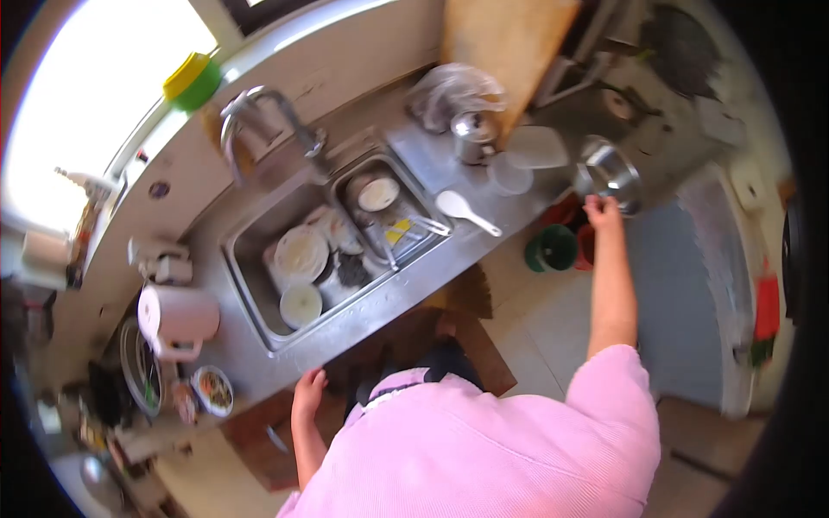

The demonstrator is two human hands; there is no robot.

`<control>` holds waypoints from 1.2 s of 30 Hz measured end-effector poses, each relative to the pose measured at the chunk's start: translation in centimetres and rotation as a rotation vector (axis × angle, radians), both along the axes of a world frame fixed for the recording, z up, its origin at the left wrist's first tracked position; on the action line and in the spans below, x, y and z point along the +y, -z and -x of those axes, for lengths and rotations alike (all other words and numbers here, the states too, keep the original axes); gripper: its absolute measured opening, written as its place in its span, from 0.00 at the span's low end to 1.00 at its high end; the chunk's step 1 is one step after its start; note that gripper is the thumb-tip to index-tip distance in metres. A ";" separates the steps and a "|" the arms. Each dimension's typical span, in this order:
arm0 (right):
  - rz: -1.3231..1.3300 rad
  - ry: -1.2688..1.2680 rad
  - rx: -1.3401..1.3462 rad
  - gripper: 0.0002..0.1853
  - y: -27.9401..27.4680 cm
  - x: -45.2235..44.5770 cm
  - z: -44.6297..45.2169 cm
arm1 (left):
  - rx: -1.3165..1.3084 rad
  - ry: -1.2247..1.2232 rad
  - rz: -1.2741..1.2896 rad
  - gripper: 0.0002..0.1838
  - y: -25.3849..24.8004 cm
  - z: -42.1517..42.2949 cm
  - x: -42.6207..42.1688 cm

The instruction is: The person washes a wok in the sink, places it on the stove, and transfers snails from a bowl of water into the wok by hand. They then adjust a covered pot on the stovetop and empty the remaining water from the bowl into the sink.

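Note:
Off to the right, my right hand [603, 208] is closed on the rim of a shiny metal bowl [610, 164], with the arm stretched well out from my body. My left hand [308, 394] hangs by the front edge of the steel counter [363, 325], holding nothing, its fingers loosely bent. Between my hands lies a double sink [259, 333]. Its larger basin holds a plate [301, 251], a round bowl [300, 306] and a dark scrubber-like clump [352, 270]. A white bowl [378, 194] sits in the smaller basin.
A white rice paddle [466, 212] lies right of the sink, near a metal pot [474, 136] and a clear plastic container [537, 147]. Green [551, 248] and red [586, 247] buckets stand below my right hand. Left are a pink pitcher [178, 319] and a bowl of food [212, 390].

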State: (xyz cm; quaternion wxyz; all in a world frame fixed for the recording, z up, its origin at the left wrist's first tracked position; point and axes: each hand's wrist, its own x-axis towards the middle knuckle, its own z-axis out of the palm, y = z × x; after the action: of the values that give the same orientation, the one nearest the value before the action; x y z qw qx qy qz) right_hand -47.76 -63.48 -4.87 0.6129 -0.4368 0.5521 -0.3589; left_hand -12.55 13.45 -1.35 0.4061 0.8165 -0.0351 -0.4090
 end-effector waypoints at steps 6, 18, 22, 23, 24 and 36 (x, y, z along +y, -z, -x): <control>-0.375 0.395 -0.596 0.14 6.7 -17.4 0.2 | -0.012 -0.033 -0.107 0.19 -2.1 2.7 -6.3; -0.459 -0.059 -0.553 0.18 8.5 -16.3 -2.4 | -0.050 -0.151 -0.107 0.19 -3.5 2.8 -10.1; -0.456 -0.246 -0.433 0.12 5.7 -7.2 -5.6 | -0.034 -0.198 -0.070 0.18 -2.4 0.5 -9.4; -0.470 -0.243 -0.390 0.12 4.5 -4.2 -6.6 | -0.033 -0.198 -0.067 0.17 -1.8 0.1 -8.8; -0.486 -0.247 -0.354 0.13 3.6 -1.0 -8.1 | -0.055 -0.205 -0.040 0.17 -0.5 -0.1 -8.3; -0.226 -0.779 0.202 0.17 2.2 23.0 -18.2 | -0.206 -0.180 0.166 0.16 0.5 -10.6 -2.5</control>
State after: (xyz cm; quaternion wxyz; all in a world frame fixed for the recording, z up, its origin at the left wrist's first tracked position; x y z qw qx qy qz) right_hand -29.56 -40.51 -7.06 0.6898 -0.5759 0.4388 0.0072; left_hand -1.97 10.91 -1.88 0.5013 0.8177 -0.0368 -0.2805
